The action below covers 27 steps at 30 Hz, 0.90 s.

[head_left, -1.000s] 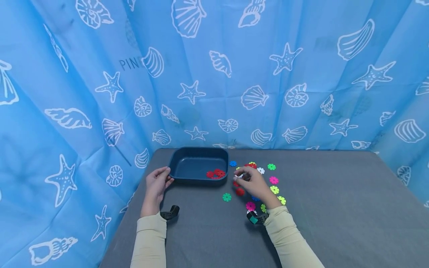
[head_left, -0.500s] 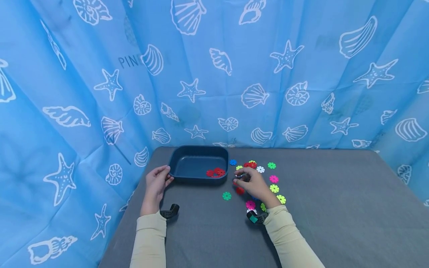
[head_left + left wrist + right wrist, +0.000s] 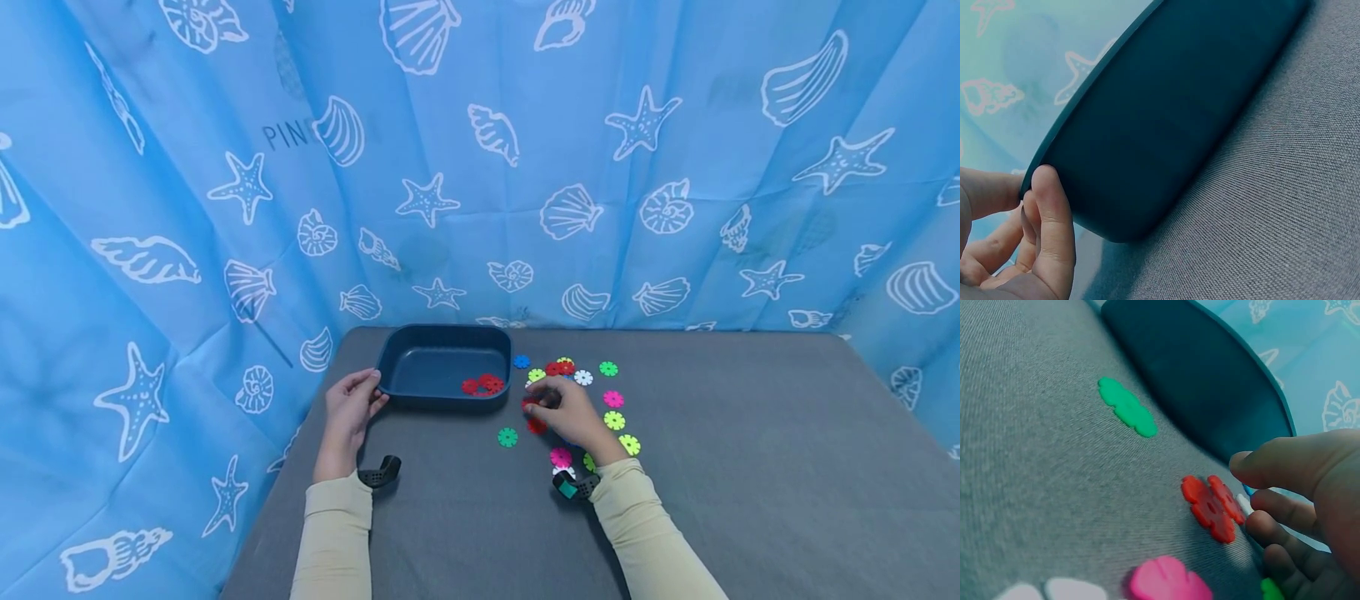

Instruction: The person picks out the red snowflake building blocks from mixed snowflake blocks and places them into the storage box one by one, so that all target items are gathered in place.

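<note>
A dark blue rectangular tray [image 3: 427, 402] stands on the grey cloth, with several red notched flower-shaped discs [image 3: 483, 385] in its right front part. My left hand [image 3: 351, 417] pinches the tray's rim at the left front corner, as the left wrist view shows up close. Right of the tray, my right hand [image 3: 573, 412] hovers over scattered discs, thumb and fingers bent and apart with nothing seen between them. Two overlapping red discs [image 3: 1210, 506] lie just below its fingertips, a white disc [image 3: 1244, 504] behind them. The hand hides some discs in the head view.
A green disc [image 3: 507, 437] lies in front of the tray. Pink [image 3: 613, 399], yellow [image 3: 614, 421], white [image 3: 582, 378] and blue [image 3: 522, 362] discs are spread around the right hand. Behind the table hangs a blue curtain [image 3: 480, 208] with shell prints.
The gap between my right thumb and index finger has grown a little, above the red discs. My left hand keeps its hold on the tray. The head view has tilted slightly.
</note>
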### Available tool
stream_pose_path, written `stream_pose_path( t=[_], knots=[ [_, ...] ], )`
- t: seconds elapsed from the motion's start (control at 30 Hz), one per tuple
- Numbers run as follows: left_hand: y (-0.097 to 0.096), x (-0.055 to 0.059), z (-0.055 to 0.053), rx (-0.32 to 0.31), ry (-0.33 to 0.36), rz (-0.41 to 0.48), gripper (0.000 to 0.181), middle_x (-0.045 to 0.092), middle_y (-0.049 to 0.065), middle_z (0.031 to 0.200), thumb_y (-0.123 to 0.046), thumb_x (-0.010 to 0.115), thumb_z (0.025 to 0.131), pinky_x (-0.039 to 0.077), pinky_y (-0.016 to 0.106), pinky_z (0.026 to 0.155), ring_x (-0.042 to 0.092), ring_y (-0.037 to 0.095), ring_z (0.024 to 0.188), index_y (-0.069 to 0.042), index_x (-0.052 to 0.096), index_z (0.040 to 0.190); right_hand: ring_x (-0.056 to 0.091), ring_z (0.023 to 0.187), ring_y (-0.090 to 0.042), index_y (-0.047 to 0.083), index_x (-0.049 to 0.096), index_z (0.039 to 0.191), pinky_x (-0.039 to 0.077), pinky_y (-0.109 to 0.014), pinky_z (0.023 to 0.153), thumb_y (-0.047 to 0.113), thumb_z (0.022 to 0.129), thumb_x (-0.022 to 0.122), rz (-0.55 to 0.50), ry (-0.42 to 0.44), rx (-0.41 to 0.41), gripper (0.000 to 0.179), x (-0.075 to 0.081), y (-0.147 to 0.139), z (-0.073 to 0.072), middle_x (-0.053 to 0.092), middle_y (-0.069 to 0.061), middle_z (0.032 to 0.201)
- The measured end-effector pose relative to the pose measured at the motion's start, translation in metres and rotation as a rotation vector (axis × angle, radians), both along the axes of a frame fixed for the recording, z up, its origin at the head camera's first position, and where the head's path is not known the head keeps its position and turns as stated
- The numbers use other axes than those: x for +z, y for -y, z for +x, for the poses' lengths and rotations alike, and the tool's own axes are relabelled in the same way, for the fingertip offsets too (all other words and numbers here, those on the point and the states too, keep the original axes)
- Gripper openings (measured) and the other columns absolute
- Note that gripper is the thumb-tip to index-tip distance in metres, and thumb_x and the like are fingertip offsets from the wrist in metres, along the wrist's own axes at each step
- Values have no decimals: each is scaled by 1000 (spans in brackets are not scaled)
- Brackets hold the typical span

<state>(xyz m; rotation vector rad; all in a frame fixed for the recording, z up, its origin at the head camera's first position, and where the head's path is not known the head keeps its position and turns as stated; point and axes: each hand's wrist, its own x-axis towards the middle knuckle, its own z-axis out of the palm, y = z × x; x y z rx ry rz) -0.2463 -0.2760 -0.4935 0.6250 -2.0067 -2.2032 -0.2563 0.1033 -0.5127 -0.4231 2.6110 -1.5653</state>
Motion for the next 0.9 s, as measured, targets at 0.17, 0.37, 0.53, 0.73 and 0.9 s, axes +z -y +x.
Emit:
stream_pose_path(
  t=[0.17, 0.37, 0.53, 0.73, 0.9],
  knots=[
    [0, 0, -1, 3, 2, 0, 45, 58, 12, 128, -31, 67, 107, 64, 23, 86, 60, 16, 99, -5, 60, 142, 64, 102, -24, 8, 73, 123, 58, -35, 87, 12, 95, 80, 24, -4, -10, 29, -1, 1, 0, 70, -11, 118],
    [0, 1, 0, 5, 4, -6, 47, 59, 12, 128, -32, 67, 107, 64, 23, 86, 60, 15, 99, -4, 59, 144, 64, 102, -24, 8, 74, 121, 58, -35, 87, 12, 94, 80, 42, -22, -14, 27, -5, 3, -1, 71, -9, 117],
    [0, 2, 0, 4, 7, -2, 46, 58, 13, 128, -32, 67, 107, 64, 23, 87, 60, 16, 99, -5, 60, 143, 64, 102, -25, 9, 74, 119, 58, -36, 87, 10, 95, 80, 64, -44, -16, 25, -5, 4, -1, 71, -10, 117],
    [-1, 1, -1, 8, -15, -4, 42, 59, 12, 123, -26, 66, 107, 64, 23, 85, 60, 13, 95, -3, 60, 142, 66, 102, -24, 8, 75, 118, 59, -39, 90, 8, 95, 79, 75, -49, -20, 24, -5, 5, -1, 71, -10, 117],
    [0, 0, -1, 0, -16, -2, 43, 58, 12, 125, -25, 65, 108, 64, 24, 85, 60, 12, 94, -3, 59, 143, 66, 102, -23, 9, 76, 117, 59, -40, 91, 7, 95, 79, 88, -40, -29, 23, -6, 7, -1, 71, -9, 117]
  ],
)
